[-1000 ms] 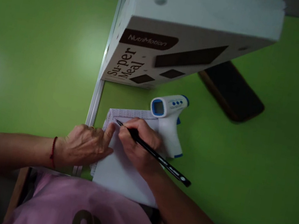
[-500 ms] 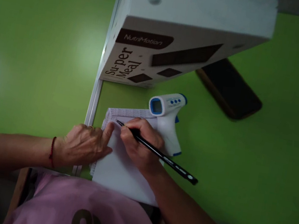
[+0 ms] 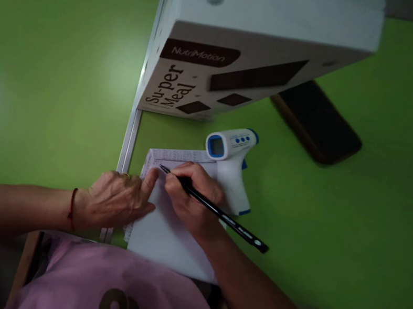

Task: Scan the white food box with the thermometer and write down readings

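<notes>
A black pen (image 3: 220, 213) sits in the grip of my right hand (image 3: 196, 198), its tip near the top left of a white sheet of paper (image 3: 167, 241). Small rows of marks show along the paper's upper edge, too fine to read. My left hand (image 3: 121, 198) lies on the left edge of the paper, thumb and a finger stretched out onto it, holding nothing. Beyond my right hand, a white and blue infrared thermometer (image 3: 232, 145) lies partly over the paper's top right corner.
A tall white box (image 3: 191, 80) printed "NutriMotion Su-per Meal" stands behind the paper. To its right lies a dark phone (image 3: 319, 124) on the green table (image 3: 379, 217). A metal strip (image 3: 130, 135) runs along the join between the two table halves.
The pen's rear end has swung slightly left, and its tip has shifted a touch left on the paper. My left hand has stayed in place.
</notes>
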Demonstrator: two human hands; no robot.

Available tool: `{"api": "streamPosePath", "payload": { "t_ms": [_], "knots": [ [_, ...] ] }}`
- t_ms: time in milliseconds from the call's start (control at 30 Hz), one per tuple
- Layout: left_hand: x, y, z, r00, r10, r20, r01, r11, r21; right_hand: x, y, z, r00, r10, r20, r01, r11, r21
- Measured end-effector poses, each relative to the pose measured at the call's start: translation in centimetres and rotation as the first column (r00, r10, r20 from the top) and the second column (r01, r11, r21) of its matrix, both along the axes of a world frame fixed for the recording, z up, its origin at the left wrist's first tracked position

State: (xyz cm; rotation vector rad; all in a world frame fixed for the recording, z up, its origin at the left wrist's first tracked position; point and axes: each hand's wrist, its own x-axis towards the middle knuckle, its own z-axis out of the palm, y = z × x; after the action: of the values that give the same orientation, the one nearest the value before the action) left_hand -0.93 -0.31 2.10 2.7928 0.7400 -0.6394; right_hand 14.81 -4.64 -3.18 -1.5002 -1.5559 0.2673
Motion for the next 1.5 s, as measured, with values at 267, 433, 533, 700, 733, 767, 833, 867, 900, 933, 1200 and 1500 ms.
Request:
{"api": "streamPosePath", "payload": {
  "t_ms": [267,433,533,700,733,767,833,867,900,933,1200,1500],
  "knots": [
    [-0.2,-0.1,-0.4,0.998,-0.038,0.050,0.035,0.997,0.061,0.0,0.0,0.0,1.000,-0.003,0.018,0.003,1.000,0.005],
    [-0.3,-0.2,-0.5,0.998,-0.030,0.046,0.027,0.998,0.064,0.1,0.0,0.0,0.999,-0.016,0.029,0.015,1.000,0.021],
    [-0.3,-0.3,-0.5,0.999,-0.013,0.046,0.010,0.999,0.053,0.0,0.0,0.0,0.999,-0.017,0.028,0.016,1.000,0.026],
    [-0.3,-0.2,-0.5,0.998,-0.011,0.059,0.008,0.999,0.053,0.0,0.0,-0.1,1.000,-0.001,-0.003,0.001,1.000,0.017],
    [-0.3,-0.1,-0.5,0.998,-0.010,0.058,0.008,0.999,0.050,0.0,0.0,-0.1,1.000,0.005,-0.006,-0.005,1.000,0.013],
    [-0.2,-0.1,-0.4,0.999,-0.009,0.053,0.007,0.999,0.045,0.0,-0.1,-0.1,1.000,0.012,-0.008,-0.012,1.000,0.009],
    [-0.1,-0.2,-0.3,0.999,-0.006,0.038,0.005,0.999,0.034,0.1,-0.1,-0.2,1.000,0.023,-0.007,-0.023,1.000,0.000],
    [-0.1,-0.2,-0.3,0.999,-0.005,0.032,0.004,0.999,0.032,0.1,-0.2,-0.1,1.000,0.025,-0.003,-0.025,1.000,0.001],
    [-0.1,-0.3,-0.3,1.000,-0.003,0.029,0.002,0.999,0.033,0.2,-0.3,-0.1,1.000,0.025,0.005,-0.025,1.000,0.006],
    [-0.2,-0.3,-0.3,0.999,0.000,0.033,-0.002,0.999,0.034,0.4,-0.3,0.0,1.000,0.021,0.015,-0.021,1.000,0.021],
    [-1.4,3.2,0.0,0.671,0.219,0.708,-0.185,0.975,-0.126,2.8,-0.3,2.0,0.894,0.170,0.414,-0.233,0.967,0.105],
    [-1.5,9.5,-1.3,0.230,0.600,0.766,-0.375,0.781,-0.499,3.3,-0.4,3.1,0.797,0.163,0.581,-0.231,0.972,0.046]
  ]
}}
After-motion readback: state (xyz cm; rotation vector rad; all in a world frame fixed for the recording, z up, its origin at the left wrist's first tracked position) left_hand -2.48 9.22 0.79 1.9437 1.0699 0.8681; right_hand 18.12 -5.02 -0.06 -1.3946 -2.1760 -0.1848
